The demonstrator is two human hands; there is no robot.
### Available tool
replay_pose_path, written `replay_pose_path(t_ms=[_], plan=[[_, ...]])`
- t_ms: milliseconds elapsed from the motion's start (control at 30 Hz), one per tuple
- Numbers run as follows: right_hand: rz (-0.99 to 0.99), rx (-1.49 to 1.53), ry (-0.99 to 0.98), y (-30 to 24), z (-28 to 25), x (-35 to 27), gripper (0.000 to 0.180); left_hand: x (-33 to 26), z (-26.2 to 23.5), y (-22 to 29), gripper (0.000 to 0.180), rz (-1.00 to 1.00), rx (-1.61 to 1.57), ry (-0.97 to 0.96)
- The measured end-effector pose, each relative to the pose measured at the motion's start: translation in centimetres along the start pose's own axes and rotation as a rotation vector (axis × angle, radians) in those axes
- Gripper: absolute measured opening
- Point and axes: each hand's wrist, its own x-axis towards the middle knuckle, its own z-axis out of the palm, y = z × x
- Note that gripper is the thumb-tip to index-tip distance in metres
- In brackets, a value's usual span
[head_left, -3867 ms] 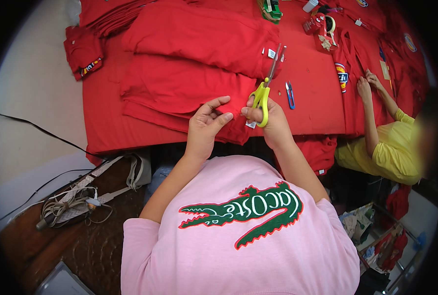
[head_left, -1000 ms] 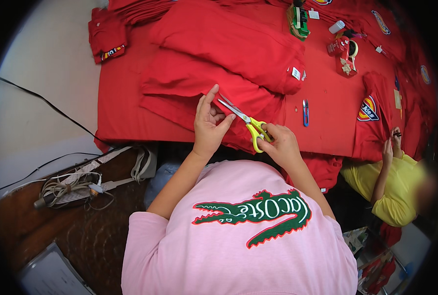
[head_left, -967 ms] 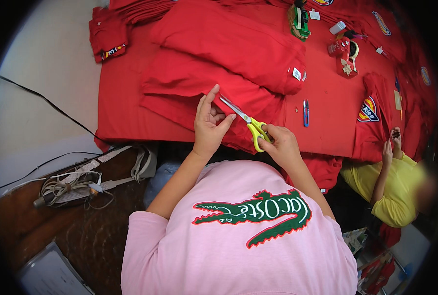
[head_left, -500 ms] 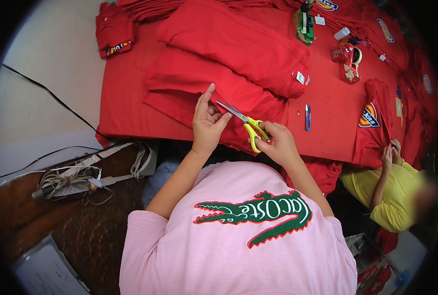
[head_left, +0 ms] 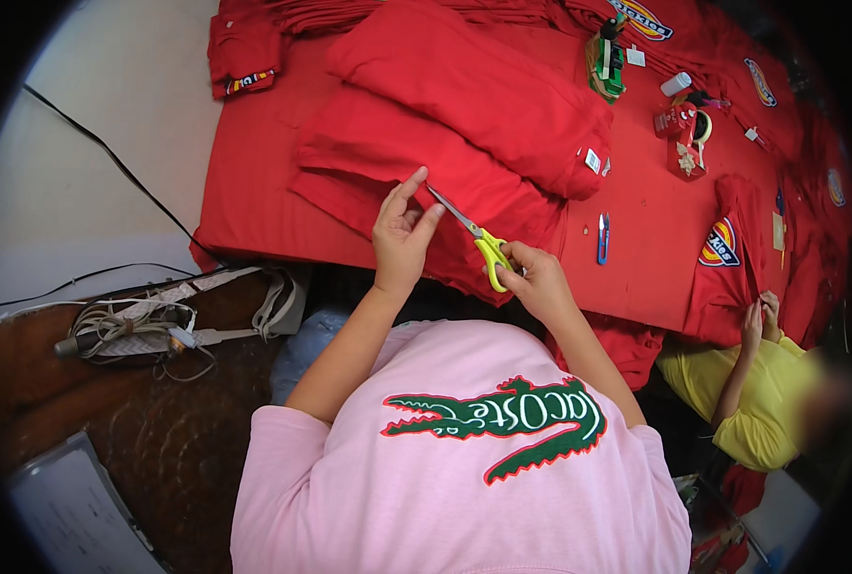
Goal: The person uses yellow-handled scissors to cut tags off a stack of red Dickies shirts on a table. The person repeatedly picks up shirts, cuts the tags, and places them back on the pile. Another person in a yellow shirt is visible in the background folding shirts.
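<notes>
My right hand (head_left: 533,277) grips yellow-green handled scissors (head_left: 490,251), its fingers around the handles. The blades look closed and point up and left, with the tip just beside my left fingers. My left hand (head_left: 402,234) is at the near edge of a red garment (head_left: 388,143), index finger and thumb extended, other fingers curled; it appears to hold the garment's edge, though the contact is partly hidden. A folded red garment (head_left: 483,91) with a white tag lies just beyond.
Blue thread snips (head_left: 603,239) lie to the right on the red-covered table (head_left: 627,273). Farther back are a green holder (head_left: 605,69), a white cylinder (head_left: 676,84) and a red box (head_left: 686,158). At right, a person in yellow (head_left: 742,383) handles red cloth. Coiled cables (head_left: 130,325) lie lower left.
The scissor blades, spread apart earlier, have come together, their tip now closer to my left index finger. My left thumb has moved up toward that finger. The whole view has shifted slightly.
</notes>
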Motion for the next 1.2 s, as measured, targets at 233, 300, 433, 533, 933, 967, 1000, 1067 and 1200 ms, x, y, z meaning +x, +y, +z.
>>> replay_pose_path(t_ms=[233, 300, 433, 533, 933, 967, 1000, 1067, 1200], plan=[[-0.1, -0.151, 0.044, -1.6, 0.4, 2.0, 0.034, 1.0, -0.4, 0.7, 0.084, -0.048, -0.176, -0.019], [-0.117, -0.177, 0.063, -1.5, 0.5, 2.3, 0.036, 0.9, -0.4, 1.3, 0.086, -0.056, -0.188, -0.032], [-0.059, -0.151, 0.027, -1.2, 0.4, 3.0, 0.032, 1.3, -0.9, 1.7, 0.087, -0.066, -0.174, -0.036], [-0.03, -0.084, 0.034, -0.7, 1.1, 2.9, 0.029, 1.5, -1.1, 1.4, 0.081, -0.041, -0.116, 0.029], [-0.076, -0.253, 0.0, -3.6, 1.6, 5.1, 0.027, 3.4, -3.4, 0.7, 0.084, -0.05, -0.294, 0.009], [-0.058, -0.296, -0.016, -3.6, 1.7, 5.2, 0.027, 3.3, -3.7, 0.6, 0.086, -0.045, -0.303, 0.004], [-0.056, -0.252, -0.016, -3.5, 2.0, 5.1, 0.027, 3.3, -3.9, 0.3, 0.086, -0.044, -0.305, -0.004], [-0.054, -0.16, -0.016, -3.3, 2.5, 5.1, 0.027, 3.3, -4.5, 0.0, 0.088, -0.04, -0.306, -0.024], [0.096, -0.056, -0.077, -2.9, 3.4, 4.3, 0.027, 3.0, -4.6, -0.6, 0.085, -0.037, -0.327, -0.021]])
